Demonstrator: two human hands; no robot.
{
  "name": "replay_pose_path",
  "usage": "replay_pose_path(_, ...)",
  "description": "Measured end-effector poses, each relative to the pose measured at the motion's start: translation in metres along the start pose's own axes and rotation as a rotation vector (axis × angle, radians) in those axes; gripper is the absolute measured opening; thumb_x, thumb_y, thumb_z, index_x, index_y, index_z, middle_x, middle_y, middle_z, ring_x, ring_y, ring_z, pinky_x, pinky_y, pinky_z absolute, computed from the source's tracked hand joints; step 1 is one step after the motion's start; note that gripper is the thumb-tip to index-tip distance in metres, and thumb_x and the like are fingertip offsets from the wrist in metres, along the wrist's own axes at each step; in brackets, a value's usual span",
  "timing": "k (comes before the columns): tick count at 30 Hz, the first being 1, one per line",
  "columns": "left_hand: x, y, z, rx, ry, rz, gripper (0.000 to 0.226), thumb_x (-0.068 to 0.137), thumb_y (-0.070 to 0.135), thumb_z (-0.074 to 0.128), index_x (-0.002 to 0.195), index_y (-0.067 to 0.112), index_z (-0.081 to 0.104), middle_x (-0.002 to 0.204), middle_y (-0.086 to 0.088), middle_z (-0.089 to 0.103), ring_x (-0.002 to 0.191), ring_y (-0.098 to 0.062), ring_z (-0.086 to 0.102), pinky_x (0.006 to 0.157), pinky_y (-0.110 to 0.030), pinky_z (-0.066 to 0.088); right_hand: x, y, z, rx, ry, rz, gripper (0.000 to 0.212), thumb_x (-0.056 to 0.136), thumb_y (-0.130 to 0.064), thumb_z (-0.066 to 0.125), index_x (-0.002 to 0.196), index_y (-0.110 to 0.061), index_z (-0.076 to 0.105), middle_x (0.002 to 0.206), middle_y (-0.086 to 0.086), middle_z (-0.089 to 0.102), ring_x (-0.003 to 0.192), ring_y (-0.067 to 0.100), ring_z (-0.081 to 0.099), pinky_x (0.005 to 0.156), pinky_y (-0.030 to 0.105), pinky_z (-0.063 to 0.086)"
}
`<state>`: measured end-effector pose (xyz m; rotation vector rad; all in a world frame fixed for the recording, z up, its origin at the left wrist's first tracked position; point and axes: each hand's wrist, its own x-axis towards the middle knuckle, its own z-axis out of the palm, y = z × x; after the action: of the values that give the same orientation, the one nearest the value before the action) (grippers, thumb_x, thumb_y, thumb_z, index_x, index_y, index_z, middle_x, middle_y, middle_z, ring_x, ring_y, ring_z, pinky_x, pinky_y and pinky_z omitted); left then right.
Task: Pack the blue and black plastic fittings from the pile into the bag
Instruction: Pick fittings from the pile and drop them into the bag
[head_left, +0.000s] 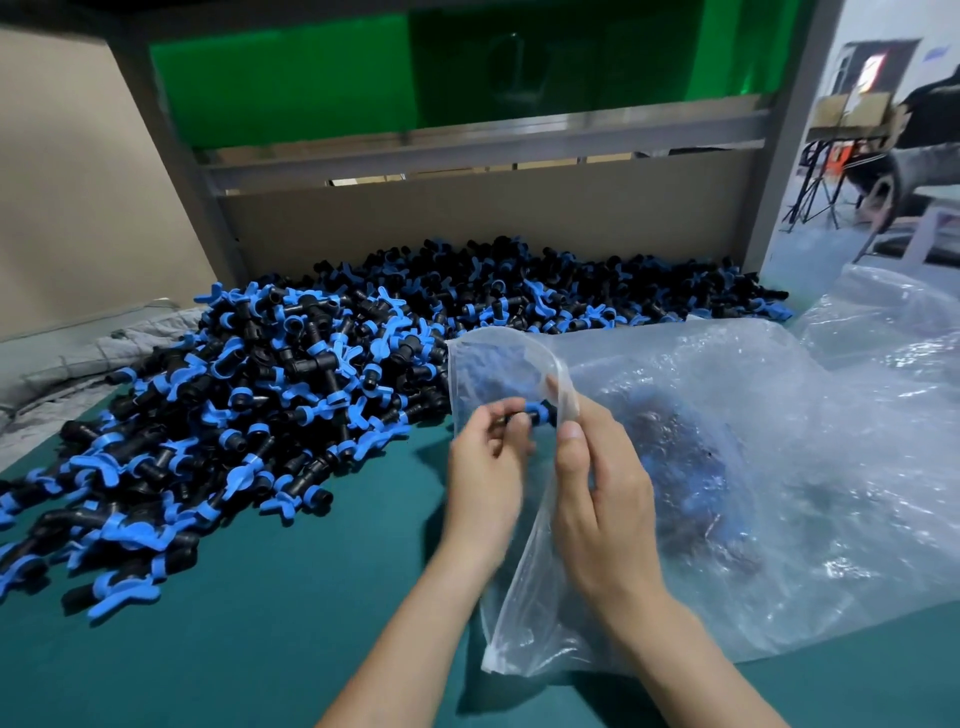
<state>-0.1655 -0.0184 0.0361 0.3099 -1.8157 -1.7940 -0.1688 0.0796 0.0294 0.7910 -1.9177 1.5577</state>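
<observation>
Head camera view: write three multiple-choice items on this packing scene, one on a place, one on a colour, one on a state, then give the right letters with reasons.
1. Where does the large pile of blue and black plastic fittings lie relative to the clear plastic bag?
A. to its left
B. to its right
C. on top of it

2. What colour is the table cover?
A. red
B. teal green
C. white

3. What is the state of the clear plastic bag?
A. empty and folded flat
B. sealed shut
C. open at the mouth, with fittings already inside

Answers:
1 A: the pile spreads over the left and back of the table, the bag lies on the right.
2 B: the bare cover near the arms is teal green.
3 C: the right hand holds the rim open while the left hand brings a fitting to the mouth; dark and blue shapes show through the plastic.
</observation>
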Motion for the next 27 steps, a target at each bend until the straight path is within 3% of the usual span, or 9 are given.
replay_pose_path(2, 0.007, 0.011, 0.025, -0.16, -0.233, -0.107, 0.033, 0.1, 0.0, 0.038, 0.072, 0.007, 0.052, 0.057, 0.004, 0.053, 0.051, -0.006, 0.05, 0.062, -0.02, 0.04, -0.001, 0.0, -0.002, 0.001, 0.021, -0.025, 0.031, 0.103, -0.028, 0.032, 0.117, -0.019, 0.059, 0.105, -0.003, 0.063, 0.097, 0.019, 0.059, 0.083, 0.038, 0.048)
replay_pose_path(4, 0.011, 0.024, 0.043, -0.211, -0.375, -0.177, 0.026, 0.09, 0.01, 0.041, 0.064, 0.014, 0.039, 0.05, 0.004, 0.039, 0.045, -0.007, 0.037, 0.06, -0.025, 0.025, -0.001, 0.001, -0.004, 0.004, 0.034, -0.018, 0.034, 0.103, -0.027, 0.031, 0.114, -0.014, 0.06, 0.103, 0.0, 0.063, 0.095, 0.022, 0.058, 0.08, 0.045, 0.048)
replay_pose_path(6, 0.013, 0.025, 0.044, -0.254, -0.391, -0.239, 0.028, 0.094, 0.011, 0.041, 0.066, 0.01, 0.041, 0.051, 0.004, 0.042, 0.045, -0.007, 0.041, 0.057, -0.022, 0.033, -0.001, 0.002, -0.005, 0.012, 0.045, -0.009, 0.032, 0.103, -0.028, 0.031, 0.113, -0.018, 0.06, 0.103, -0.002, 0.063, 0.095, 0.021, 0.059, 0.08, 0.046, 0.048)
replay_pose_path(10, 0.0, 0.006, -0.009, -0.03, -0.121, -0.042, 0.018, 0.104, 0.012, 0.044, 0.105, 0.01, 0.061, 0.078, -0.002, 0.072, 0.067, -0.015, 0.069, 0.06, -0.021, 0.054, -0.001, 0.006, -0.002, -0.014, -0.003, 0.003, 0.03, 0.104, -0.031, 0.03, 0.119, -0.031, 0.055, 0.102, -0.006, 0.063, 0.095, 0.015, 0.059, 0.081, 0.041, 0.049)
replay_pose_path(13, -0.006, -0.021, -0.069, 0.373, 0.089, 0.117, 0.017, 0.102, 0.025, 0.047, 0.103, 0.031, 0.063, 0.078, 0.005, 0.07, 0.065, -0.015, 0.065, 0.058, -0.034, 0.054, -0.004, 0.013, 0.005, -0.045, -0.072, 0.046, 0.036, 0.104, -0.034, 0.029, 0.127, -0.027, 0.057, 0.106, -0.01, 0.063, 0.101, 0.009, 0.056, 0.086, 0.032, 0.046)
replay_pose_path(16, 0.001, -0.036, -0.115, 0.788, 0.273, 0.108, 0.018, 0.099, 0.025, 0.044, 0.107, 0.029, 0.061, 0.087, 0.002, 0.068, 0.081, -0.029, 0.061, 0.065, -0.039, 0.047, -0.007, 0.021, 0.009, -0.049, -0.142, 0.102, 0.035, 0.104, -0.037, 0.03, 0.12, -0.026, 0.059, 0.101, -0.014, 0.061, 0.097, 0.006, 0.057, 0.084, 0.031, 0.045)
replay_pose_path(19, 0.005, -0.04, -0.126, 0.909, 0.369, 0.103, 0.024, 0.099, 0.017, 0.044, 0.117, 0.016, 0.06, 0.109, -0.007, 0.06, 0.104, -0.026, 0.05, 0.08, -0.039, 0.043, -0.009, 0.025, 0.011, -0.029, -0.17, 0.141, 0.028, 0.105, -0.036, 0.032, 0.11, -0.029, 0.059, 0.093, -0.02, 0.059, 0.089, 0.004, 0.057, 0.076, 0.025, 0.041)
replay_pose_path(23, 0.007, -0.036, -0.117, 1.276, 0.461, 0.241, 0.031, 0.091, 0.011, 0.059, 0.121, 0.011, 0.065, 0.118, -0.012, 0.058, 0.112, -0.032, 0.047, 0.095, -0.046, 0.035, -0.01, 0.028, 0.01, -0.029, -0.176, 0.171, 0.027, 0.105, -0.033, 0.035, 0.109, -0.025, 0.06, 0.092, -0.014, 0.062, 0.088, 0.007, 0.058, 0.075, 0.025, 0.043)
replay_pose_path(27, 0.013, -0.04, -0.124, 1.471, 0.424, 0.171, 0.04, 0.089, 0.013, 0.06, 0.128, 0.007, 0.059, 0.127, -0.019, 0.06, 0.134, -0.038, 0.038, 0.118, -0.055, 0.006, -0.01, 0.026, 0.01, -0.045, -0.184, 0.181, 0.027, 0.106, -0.033, 0.034, 0.101, -0.023, 0.059, 0.087, -0.013, 0.06, 0.084, 0.008, 0.057, 0.071, 0.024, 0.041)
